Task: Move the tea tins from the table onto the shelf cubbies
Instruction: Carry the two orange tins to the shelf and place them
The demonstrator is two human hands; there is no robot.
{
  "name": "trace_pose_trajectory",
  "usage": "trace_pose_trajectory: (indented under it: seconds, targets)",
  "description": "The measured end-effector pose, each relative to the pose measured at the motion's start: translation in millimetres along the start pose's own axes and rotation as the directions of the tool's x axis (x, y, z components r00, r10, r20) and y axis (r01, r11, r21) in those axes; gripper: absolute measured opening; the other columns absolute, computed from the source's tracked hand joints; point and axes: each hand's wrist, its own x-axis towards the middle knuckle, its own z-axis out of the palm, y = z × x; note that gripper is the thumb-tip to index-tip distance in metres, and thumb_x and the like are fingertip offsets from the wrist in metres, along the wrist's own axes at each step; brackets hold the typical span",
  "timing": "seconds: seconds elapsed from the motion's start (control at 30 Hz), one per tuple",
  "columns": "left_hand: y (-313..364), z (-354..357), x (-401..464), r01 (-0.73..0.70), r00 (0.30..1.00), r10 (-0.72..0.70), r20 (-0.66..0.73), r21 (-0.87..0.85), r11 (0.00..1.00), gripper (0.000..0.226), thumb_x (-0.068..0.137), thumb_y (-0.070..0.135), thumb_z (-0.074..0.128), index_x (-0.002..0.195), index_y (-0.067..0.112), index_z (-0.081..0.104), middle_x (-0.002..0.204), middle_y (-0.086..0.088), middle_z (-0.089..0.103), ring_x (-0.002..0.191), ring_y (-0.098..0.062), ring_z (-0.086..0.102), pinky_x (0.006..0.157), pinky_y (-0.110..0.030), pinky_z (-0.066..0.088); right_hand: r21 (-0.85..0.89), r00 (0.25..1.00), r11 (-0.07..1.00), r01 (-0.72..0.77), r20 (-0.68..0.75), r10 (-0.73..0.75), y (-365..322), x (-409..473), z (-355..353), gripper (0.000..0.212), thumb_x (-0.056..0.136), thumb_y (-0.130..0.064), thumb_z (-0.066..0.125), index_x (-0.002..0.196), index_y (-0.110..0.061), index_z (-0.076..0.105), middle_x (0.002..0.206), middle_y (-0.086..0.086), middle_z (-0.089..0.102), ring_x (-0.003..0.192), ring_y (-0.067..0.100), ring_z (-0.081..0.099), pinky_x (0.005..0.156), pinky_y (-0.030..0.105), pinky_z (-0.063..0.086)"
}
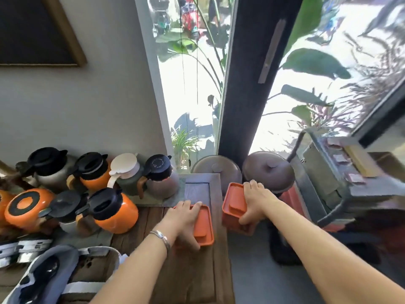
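While both hands grip orange tins, left tin (202,224) near table edge (222,238), right tin (234,207) beyond it.

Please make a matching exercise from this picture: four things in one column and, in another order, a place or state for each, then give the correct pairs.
Things:
1. Left hand
2. Right hand
3. Cream-lidded jug
4. Two brown round lids

Places or states:
A. by the window, behind the tins
B. grips the tin past the table's right edge
C. in the back row of jugs, between black-lidded ones
D. grips the tin over the wooden table

Pairs: 1-D, 2-B, 3-C, 4-A
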Motion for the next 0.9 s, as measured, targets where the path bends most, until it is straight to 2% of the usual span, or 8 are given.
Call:
trace_pose_trajectory:
  seconds: [0.27,0.37,0.43,0.6,0.67,0.77,0.83,0.9]
  targets:
    - [80.4,-113.3,29.0,-0.264,0.964,0.262,-0.034,-0.065,0.962,0.123,0.043,0.073,0.067,0.147,0.030,0.017,0.123,0.001,0.044,0.113,-0.022,0.045,0.099,-0.041,0.044,0.152,0.963,0.951,-0.270,0.026,0.269,92.3,-115.7,-52.2,0.106,0.053,-0.067,0.071,0.136,-0.016,0.031,0.128,0.008,0.039,0.122,0.026,0.039,0.103,0.041,0.040]
    - [128.5,-146.1,33.9,-0.377,0.925,0.376,-0.047,-0.014,0.926,0.117,0.043,0.072,0.068,0.144,0.031,0.025,0.114,0.004,0.046,0.105,-0.020,0.048,0.091,-0.036,0.047,0.232,0.926,0.901,-0.367,-0.002,0.377,121.4,-171.7,-67.2,0.102,0.049,-0.066,0.074,0.132,-0.019,0.037,0.123,0.005,0.043,0.110,0.021,0.045,0.096,0.038,0.046]
    - [164.3,-166.0,32.6,-0.448,0.893,0.449,-0.034,0.035,0.893,0.108,0.044,0.069,0.070,0.138,0.030,0.032,0.106,0.008,0.044,0.096,-0.017,0.048,0.080,-0.030,0.045,0.259,0.891,0.863,-0.435,-0.012,0.453,138.7,-210.6,-74.9,0.107,0.047,-0.065,0.075,0.134,-0.018,0.035,0.126,0.005,0.044,0.112,0.022,0.046,0.096,0.038,0.046]
    - [265.3,-202.2,24.3,-0.571,0.817,0.576,-0.021,0.113,0.813,0.104,0.039,0.067,0.072,0.130,0.029,0.038,0.111,0.005,0.055,0.095,-0.018,0.055,0.084,-0.036,0.052,0.274,0.755,0.724,-0.633,0.008,0.656,178.9,-315.1,-88.0,0.106,0.045,-0.067,0.077,0.131,-0.019,0.039,0.124,0.003,0.047,0.112,0.022,0.050,0.094,0.036,0.047]
    - [310.9,-210.6,16.2,-0.633,0.766,0.641,-0.037,0.124,0.764,0.109,0.039,0.067,0.073,0.133,0.028,0.035,0.107,0.008,0.053,0.096,-0.017,0.055,0.081,-0.031,0.050,0.273,0.698,0.673,-0.687,-0.006,0.716,193.8,-361.3,-89.5,0.098,0.046,-0.066,0.077,0.124,-0.017,0.046,0.121,0.004,0.052,0.108,0.021,0.054,0.090,0.033,0.049]
    - [384.3,-220.8,-2.6,-0.730,0.669,0.743,-0.025,0.164,0.663,0.104,0.041,0.065,0.077,0.131,0.029,0.039,0.099,0.013,0.051,0.094,-0.016,0.056,0.072,-0.024,0.041,0.286,0.612,0.591,-0.755,-0.016,0.790,213.9,-435.6,-89.4,0.087,0.047,-0.066,0.079,0.114,-0.016,0.054,0.112,0.003,0.059,0.093,0.018,0.059,0.071,0.028,0.050]
    - [434.8,-226.2,-17.3,-0.778,0.613,0.790,0.011,0.185,0.601,0.100,0.043,0.061,0.080,0.129,0.030,0.041,0.098,0.015,0.053,0.092,-0.014,0.054,0.072,-0.023,0.042,0.308,0.539,0.520,-0.796,-0.028,0.842,226.4,-487.1,-86.2,0.088,0.043,-0.070,0.077,0.110,-0.019,0.054,0.104,-0.002,0.057,0.083,0.015,0.057,0.062,0.026,0.050]
    - [487.7,-228.3,-31.1,-0.808,0.577,0.815,0.053,0.180,0.561,0.107,0.039,0.063,0.079,0.133,0.026,0.042,0.108,0.009,0.058,0.097,-0.015,0.055,0.081,-0.029,0.049,0.333,0.455,0.442,-0.833,-0.044,0.889,240.5,-538.2,-80.4,0.094,0.033,-0.075,0.073,0.107,-0.021,0.053,0.101,-0.004,0.057,0.085,0.016,0.059,0.072,0.034,0.055]
